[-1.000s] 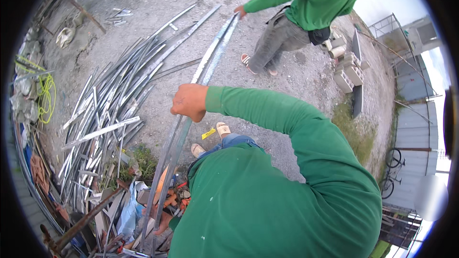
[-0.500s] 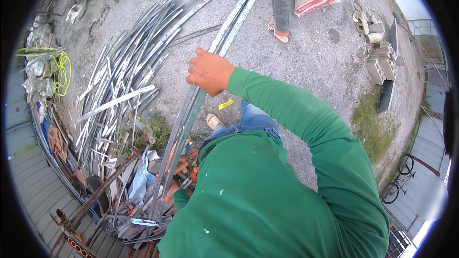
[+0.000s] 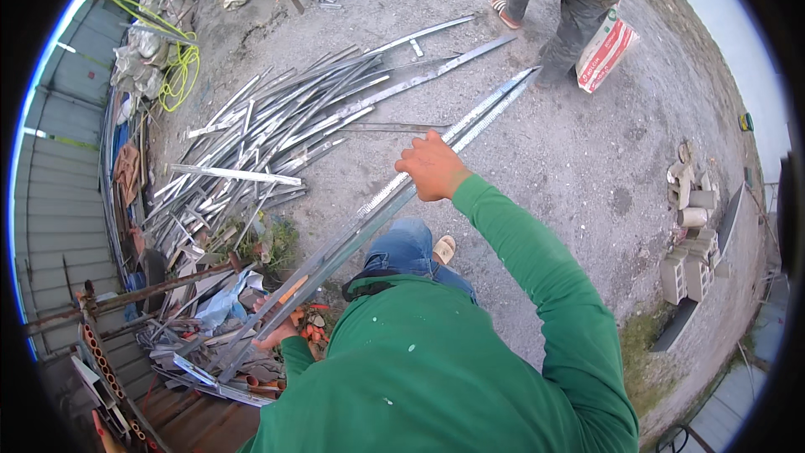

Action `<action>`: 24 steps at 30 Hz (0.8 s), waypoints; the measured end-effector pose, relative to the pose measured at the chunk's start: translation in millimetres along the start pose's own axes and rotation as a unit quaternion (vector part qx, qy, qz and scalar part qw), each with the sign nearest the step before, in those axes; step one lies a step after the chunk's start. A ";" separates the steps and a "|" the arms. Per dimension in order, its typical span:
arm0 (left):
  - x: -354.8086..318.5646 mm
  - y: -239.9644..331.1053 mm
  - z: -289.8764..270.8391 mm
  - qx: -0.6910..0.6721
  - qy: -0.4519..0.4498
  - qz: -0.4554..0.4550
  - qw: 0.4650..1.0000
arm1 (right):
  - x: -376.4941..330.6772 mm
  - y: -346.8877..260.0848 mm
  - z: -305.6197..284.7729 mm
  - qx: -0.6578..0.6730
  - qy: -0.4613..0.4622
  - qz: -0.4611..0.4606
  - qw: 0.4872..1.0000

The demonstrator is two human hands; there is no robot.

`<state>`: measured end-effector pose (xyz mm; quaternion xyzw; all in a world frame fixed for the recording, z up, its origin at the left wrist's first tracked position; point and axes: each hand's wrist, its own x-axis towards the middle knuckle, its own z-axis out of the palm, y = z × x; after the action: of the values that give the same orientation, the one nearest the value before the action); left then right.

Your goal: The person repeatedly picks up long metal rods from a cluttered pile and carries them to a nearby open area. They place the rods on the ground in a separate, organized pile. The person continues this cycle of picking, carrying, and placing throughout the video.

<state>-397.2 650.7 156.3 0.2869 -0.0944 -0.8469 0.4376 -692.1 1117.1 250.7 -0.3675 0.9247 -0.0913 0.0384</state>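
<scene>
Two long galvanized metal channels (image 3: 371,214), side by side, run slantwise from the lower left to the upper right in front of me. My right hand (image 3: 433,168) is closed over them past their middle, its arm reaching out in a green sleeve. Lower down, near their close end, my left hand (image 3: 272,331) grips them from the side, partly hidden by the metal. To the left a large heap of loose metal channels and strips (image 3: 277,138) lies on the concrete ground.
At the upper right a person (image 3: 570,0) in grey trousers stands by a red and white sack (image 3: 605,52). Hollow blocks (image 3: 689,273) are stacked at the right. Scrap (image 3: 222,310) and a rusty pole (image 3: 159,289) lie lower left. A yellow hose (image 3: 180,75) hangs by corrugated sheeting.
My view and body have turned, and the held channels now slant more to the right. Both hands keep their grip. The other person has shifted, with the sack now more upright beside them.
</scene>
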 end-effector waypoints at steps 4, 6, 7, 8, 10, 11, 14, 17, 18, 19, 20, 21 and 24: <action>-18.0 -50.4 14.9 -0.004 -0.024 -0.013 1.000 | -3.3 51.3 -29.6 0.044 0.037 -0.018 0.998; -20.9 -90.4 35.1 -0.007 0.012 0.001 1.000 | -3.0 89.6 -37.2 0.050 0.084 -0.030 0.995; -37.5 -114.2 56.1 -0.033 0.065 0.024 0.997 | -2.1 109.1 -43.9 0.049 0.079 -0.033 0.995; -50.6 -138.3 64.5 -0.039 0.063 0.021 0.997 | -3.3 132.4 -54.0 0.044 0.075 -0.035 0.996; -73.0 -191.5 76.2 -0.016 0.045 0.022 0.999 | -10.1 190.0 -67.9 0.027 0.070 -0.039 0.996; -86.7 -221.6 87.4 -0.029 0.058 0.014 0.998 | -17.4 223.3 -70.9 0.031 0.061 -0.037 0.997; -125.3 -314.4 127.6 -0.050 0.093 -0.016 0.994 | -48.4 319.4 -84.0 0.048 0.061 -0.023 0.997; -159.9 -384.0 143.0 -0.067 0.086 -0.062 0.992 | -79.5 383.2 -118.7 0.032 0.021 0.017 0.999; -173.6 -405.6 147.0 -0.074 0.072 -0.082 0.991 | -92.0 405.9 -128.8 0.029 0.029 0.012 0.999; -188.9 -425.7 155.1 -0.078 0.068 -0.096 0.990 | -104.1 426.3 -138.7 0.029 0.041 0.007 0.999; -205.9 -445.6 162.7 -0.082 0.065 -0.111 0.988 | -118.1 446.0 -149.1 0.022 0.040 0.013 0.999; -219.9 -464.7 173.1 -0.086 0.056 -0.125 0.987 | -131.0 466.7 -159.5 0.015 0.045 0.019 0.999; -273.1 -516.4 192.0 -0.120 0.051 -0.170 0.977 | -171.1 530.2 -179.0 -0.001 0.056 0.035 0.998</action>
<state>-737.6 1159.9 211.1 0.2870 0.0804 -0.8984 0.3225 -949.2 1637.9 322.3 -0.3292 0.9379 -0.1090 -0.0103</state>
